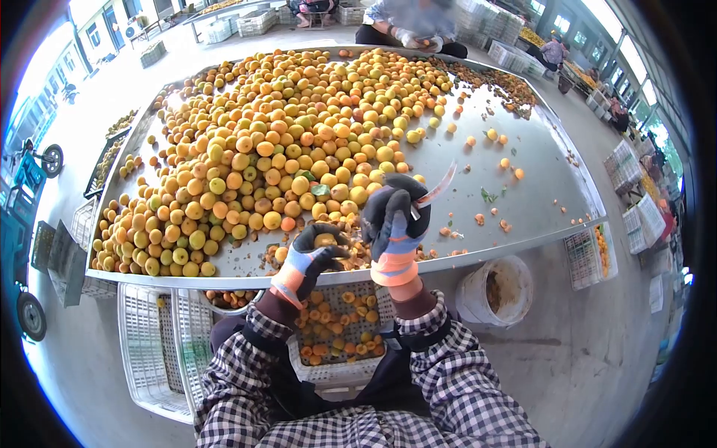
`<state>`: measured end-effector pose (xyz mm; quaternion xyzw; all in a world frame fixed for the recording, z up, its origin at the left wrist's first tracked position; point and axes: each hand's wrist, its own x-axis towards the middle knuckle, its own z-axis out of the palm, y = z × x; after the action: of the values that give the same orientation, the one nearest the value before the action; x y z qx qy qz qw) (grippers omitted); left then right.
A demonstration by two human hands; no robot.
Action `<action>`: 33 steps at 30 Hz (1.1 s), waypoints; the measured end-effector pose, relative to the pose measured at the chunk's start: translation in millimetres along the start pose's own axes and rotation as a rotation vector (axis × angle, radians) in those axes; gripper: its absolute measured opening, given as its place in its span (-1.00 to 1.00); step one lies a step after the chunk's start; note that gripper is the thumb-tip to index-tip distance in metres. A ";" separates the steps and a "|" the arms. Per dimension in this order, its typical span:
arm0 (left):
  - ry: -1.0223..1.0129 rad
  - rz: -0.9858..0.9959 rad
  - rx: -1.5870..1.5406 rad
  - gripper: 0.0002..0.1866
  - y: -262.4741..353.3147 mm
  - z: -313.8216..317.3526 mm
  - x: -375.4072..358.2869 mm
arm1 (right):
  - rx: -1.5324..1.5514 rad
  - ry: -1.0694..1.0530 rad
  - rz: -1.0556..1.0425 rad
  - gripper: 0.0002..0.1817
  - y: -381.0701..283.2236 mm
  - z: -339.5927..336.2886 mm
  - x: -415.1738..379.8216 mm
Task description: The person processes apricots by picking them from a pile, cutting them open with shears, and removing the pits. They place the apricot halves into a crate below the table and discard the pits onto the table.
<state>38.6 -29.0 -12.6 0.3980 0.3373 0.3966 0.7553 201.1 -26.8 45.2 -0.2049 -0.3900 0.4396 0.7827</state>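
My right hand [396, 224], in a black, orange and blue glove, is closed around a small knife [439, 187]; its curved blade points up and to the right. At the table's near edge, my left hand [314, 257] wears a matching glove and has its fingers curled around an apricot [326, 240], which is partly hidden. A large heap of yellow-orange apricots [261, 149] covers the left and middle of the metal table [515, 179]. Beneath my hands, a white crate [340, 373] holds several split apricots [336, 321].
A white bucket [515, 291] with brown residue stands at the right below the table. Empty-looking white crates [146, 351] are at the left. Across the table sits a person [411, 30] in light gloves. Brown scraps [500, 86] lie at the far right corner.
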 end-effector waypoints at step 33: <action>0.194 0.677 0.787 -0.58 -27.3 23.4 17.3 | 0.132 0.514 0.319 -0.75 35.9 -2.7 13.2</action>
<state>74.9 -31.9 -29.1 0.6999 0.3815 0.4967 0.3435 188.4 3.4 25.4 -0.3166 -0.1126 0.5151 0.7885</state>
